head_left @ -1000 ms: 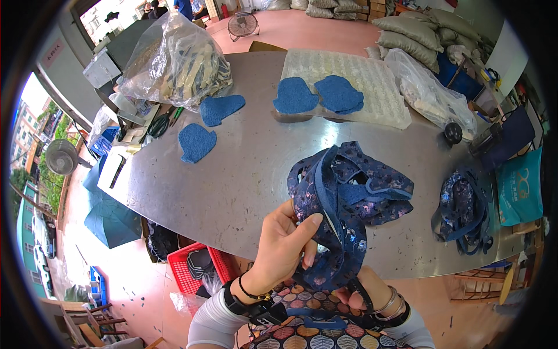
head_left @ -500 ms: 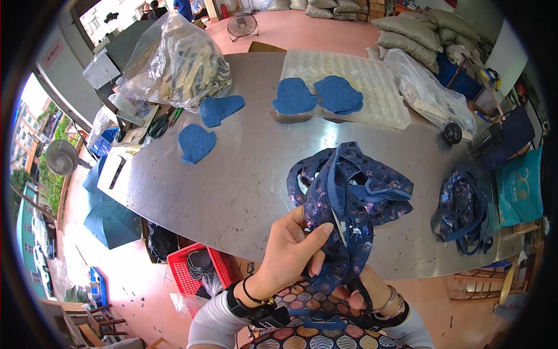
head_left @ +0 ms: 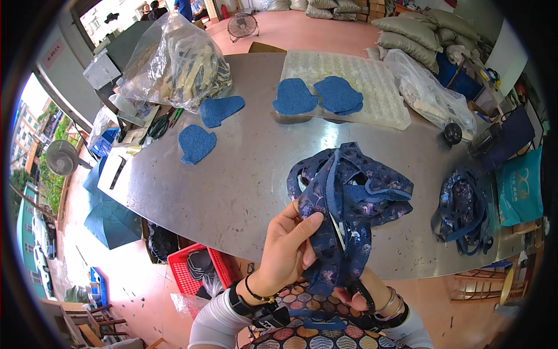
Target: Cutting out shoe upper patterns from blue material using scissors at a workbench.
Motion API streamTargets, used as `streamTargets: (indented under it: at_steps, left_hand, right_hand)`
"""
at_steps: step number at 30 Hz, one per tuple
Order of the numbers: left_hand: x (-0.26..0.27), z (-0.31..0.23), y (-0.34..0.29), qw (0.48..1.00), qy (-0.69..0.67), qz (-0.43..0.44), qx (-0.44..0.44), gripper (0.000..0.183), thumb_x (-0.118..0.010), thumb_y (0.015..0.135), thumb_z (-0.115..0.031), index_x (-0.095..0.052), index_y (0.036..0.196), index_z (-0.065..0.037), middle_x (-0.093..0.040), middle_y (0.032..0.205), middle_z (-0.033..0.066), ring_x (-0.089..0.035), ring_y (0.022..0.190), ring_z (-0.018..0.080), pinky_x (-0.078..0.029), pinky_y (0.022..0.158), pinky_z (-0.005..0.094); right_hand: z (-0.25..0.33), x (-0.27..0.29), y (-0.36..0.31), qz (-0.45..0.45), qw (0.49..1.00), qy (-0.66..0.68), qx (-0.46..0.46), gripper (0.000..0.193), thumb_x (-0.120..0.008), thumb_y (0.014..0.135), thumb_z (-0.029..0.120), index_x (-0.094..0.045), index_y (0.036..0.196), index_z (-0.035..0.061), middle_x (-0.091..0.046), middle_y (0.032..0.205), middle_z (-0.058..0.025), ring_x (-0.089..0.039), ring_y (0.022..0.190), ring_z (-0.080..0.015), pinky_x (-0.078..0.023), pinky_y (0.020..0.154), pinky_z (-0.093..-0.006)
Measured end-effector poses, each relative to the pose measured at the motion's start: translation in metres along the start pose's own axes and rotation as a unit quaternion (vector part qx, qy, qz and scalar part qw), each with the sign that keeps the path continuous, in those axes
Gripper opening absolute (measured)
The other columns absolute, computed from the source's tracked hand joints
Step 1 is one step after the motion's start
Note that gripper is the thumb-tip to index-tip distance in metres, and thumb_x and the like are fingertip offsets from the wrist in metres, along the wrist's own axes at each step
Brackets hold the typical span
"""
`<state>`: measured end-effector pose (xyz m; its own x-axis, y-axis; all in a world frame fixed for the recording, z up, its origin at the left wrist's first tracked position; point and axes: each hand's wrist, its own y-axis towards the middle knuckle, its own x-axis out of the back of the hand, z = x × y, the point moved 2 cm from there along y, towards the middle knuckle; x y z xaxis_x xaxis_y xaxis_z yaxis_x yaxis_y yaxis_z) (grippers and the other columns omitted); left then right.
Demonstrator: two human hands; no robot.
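Note:
A bundle of dark blue floral fabric pieces [head_left: 381, 177] with lighter blue lining lies at the table's near edge, its near part raised over my lap. My left hand [head_left: 288, 241] pinches the left side of this fabric between thumb and fingers. A slim pale strip shows along an edge beside the thumb. Close to my body, my right hand [head_left: 356, 298] grips the lower end of the same fabric; the cloth and a dark band hide part of its fingers. A second floral fabric bundle [head_left: 462, 209] rests at the right of the table.
Blue fabric cutouts [head_left: 196, 144] lie on the metal table [head_left: 244, 192] and on a translucent textured sheet [head_left: 381, 104]. Beyond are a filled clear plastic bag [head_left: 174, 64] and green-handled scissors [head_left: 158, 125]. A red basket [head_left: 189, 273] stands below the left edge, a teal bag [head_left: 519, 189] at right.
My left hand has shifted slightly left, drawing the near fabric edge with it. The right hand stays nearly in place, and the rest of the table looks the same.

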<state>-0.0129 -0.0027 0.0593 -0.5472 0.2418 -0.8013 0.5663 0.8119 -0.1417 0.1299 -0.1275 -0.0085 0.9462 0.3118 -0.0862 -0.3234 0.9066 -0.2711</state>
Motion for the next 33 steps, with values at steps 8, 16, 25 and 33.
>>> streamTargets:
  at_steps: [8, 16, 25, 33]
  left_hand:
    - [-0.009, 0.0, -0.005, 0.992, 0.104, -0.048, -0.059, 0.02, -0.057, 0.084, -0.007, -0.05, 0.097, 0.005, -0.061, 0.077, 0.0104, -0.049, 0.038, 0.0083, -0.038, 0.032, 0.0186]
    - [-0.01, 0.005, -0.006, 0.99, 0.11, -0.055, -0.07, 0.019, -0.057, 0.084, -0.008, -0.05, 0.096, 0.005, -0.061, 0.074, 0.0093, -0.05, 0.04, 0.0082, -0.04, 0.034, 0.0186]
    - [-0.01, 0.007, -0.006, 0.991, 0.096, -0.06, -0.066, 0.019, -0.056, 0.084, -0.008, -0.05, 0.097, 0.005, -0.062, 0.074, 0.0095, -0.05, 0.04, 0.0082, -0.04, 0.034, 0.0186]
    - [-0.014, 0.008, -0.01, 0.986, 0.139, -0.07, -0.064, 0.019, -0.058, 0.083, -0.007, -0.051, 0.095, 0.006, -0.061, 0.074, 0.0088, -0.049, 0.04, 0.0075, -0.038, 0.034, 0.0183]
  right_hand:
    - [0.023, -0.009, 0.007, -0.014, 0.998, 0.057, 0.031, 0.081, -0.054, 0.057, 0.076, -0.052, 0.1, 0.0078, -0.052, 0.062, 0.0003, -0.051, 0.054, -0.0112, -0.04, 0.049, -0.0228]
    - [0.029, -0.009, 0.005, 0.002, 0.999, 0.041, 0.026, 0.078, -0.051, 0.06, 0.077, -0.053, 0.096, 0.0077, -0.054, 0.064, 0.0002, -0.052, 0.056, -0.0115, -0.041, 0.05, -0.0237]
    - [0.027, -0.006, 0.004, -0.013, 1.0, 0.015, 0.021, 0.08, -0.059, 0.057, 0.071, -0.05, 0.105, 0.008, -0.054, 0.061, -0.0004, -0.052, 0.054, -0.0134, -0.041, 0.05, -0.0249]
    - [0.029, -0.005, 0.008, -0.035, 0.999, 0.024, 0.029, 0.089, -0.064, 0.051, 0.07, -0.047, 0.113, 0.0079, -0.055, 0.062, -0.0016, -0.054, 0.055, -0.0143, -0.042, 0.051, -0.0255]
